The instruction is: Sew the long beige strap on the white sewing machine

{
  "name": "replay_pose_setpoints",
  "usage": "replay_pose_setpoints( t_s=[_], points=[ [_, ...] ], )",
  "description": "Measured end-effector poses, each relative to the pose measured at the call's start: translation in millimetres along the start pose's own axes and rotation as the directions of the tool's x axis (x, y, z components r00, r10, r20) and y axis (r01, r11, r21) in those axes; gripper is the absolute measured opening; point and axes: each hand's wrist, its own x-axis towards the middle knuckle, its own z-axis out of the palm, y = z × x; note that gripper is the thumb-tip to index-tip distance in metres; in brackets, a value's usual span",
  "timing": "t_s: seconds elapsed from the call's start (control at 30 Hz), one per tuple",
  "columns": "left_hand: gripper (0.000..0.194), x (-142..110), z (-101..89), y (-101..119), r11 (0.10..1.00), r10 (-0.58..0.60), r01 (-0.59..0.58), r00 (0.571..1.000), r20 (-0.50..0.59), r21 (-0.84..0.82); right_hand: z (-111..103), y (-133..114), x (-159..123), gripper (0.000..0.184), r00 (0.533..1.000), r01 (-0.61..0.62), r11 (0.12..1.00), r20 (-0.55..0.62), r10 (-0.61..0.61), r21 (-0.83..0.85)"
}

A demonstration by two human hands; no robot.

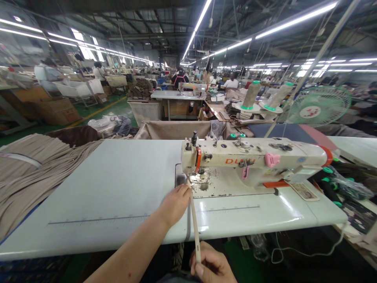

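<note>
A: Hands?

B: Right hand (pixel 216 262) pinches a narrow beige strip (pixel 193 216) between thumb and fingers, just off the table's front edge. Left hand (pixel 178 199) lies farther up, fingers bent against the strip (cannot tell whether they pinch or only press it).

A: Strip position?

B: Runs from the right hand up across the white table (pixel 118 177) to the needle area of the sewing machine (pixel 218 155).

A: Farther out?

B: Beige fabric pieces (pixel 38 165) heaped at the table's left; thread cones (pixel 251 95) and a green fan (pixel 319 105) beyond the machine.
</note>
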Motion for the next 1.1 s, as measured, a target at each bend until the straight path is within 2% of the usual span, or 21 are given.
replay_pose_setpoints(
  t_s=[0.1, 0.17, 0.23, 0.3, 0.37, 0.57, 0.83, 1.1],
  points=[
    [0.024, 1, -1.8, 0, 0.999, 0.007, -0.008, 1.0, 0.022, 0.039, 2, 14, 4, 0.035, 0.993, 0.079, 0.996, -0.085, -0.082, -0.044],
    [0.023, 1, -3.1, 1, 0.999, 0.007, -0.008, 1.0, 0.024, 0.043, 2, 25, 5, 0.033, 0.982, 0.079, 0.991, -0.16, -0.097, -0.112],
    [0.022, 2, -4.1, 1, 0.999, 0.011, -0.011, 1.0, 0.013, 0.038, 1, 35, 5, 0.031, 0.976, 0.031, 0.99, -0.209, -0.06, -0.141],
    [0.021, 2, -4.4, 1, 1.0, -0.012, 0.013, 1.0, -0.007, 0.012, 1, 39, 4, 0.032, 0.973, -0.031, 0.996, -0.229, 0.011, -0.083],
    [0.02, 2, -4.2, 0, 0.999, -0.044, 0.044, 0.999, -0.021, -0.011, 2, 38, 3, 0.033, 0.969, -0.089, 0.996, -0.228, 0.09, 0.012],
    [0.015, 1, -4.3, -1, 0.999, 0.033, -0.033, 0.999, 0.003, 0.033, 0, 25, 6, 0.033, 0.949, -0.139, 0.98, -0.263, 0.173, 0.145],
    [0.018, 2, -7.8, 0, 0.994, -0.073, 0.068, 0.996, -0.054, -0.086, 0, 27, 9, 0.035, 0.933, -0.211, 0.953, -0.246, 0.263, 0.218],
    [0.019, 1, -5.4, -1, 0.998, -0.035, 0.036, 0.999, 0.021, -0.057, 3, 23, 15, 0.043, 0.928, -0.242, 0.917, -0.202, 0.314, 0.316]
  ],
)
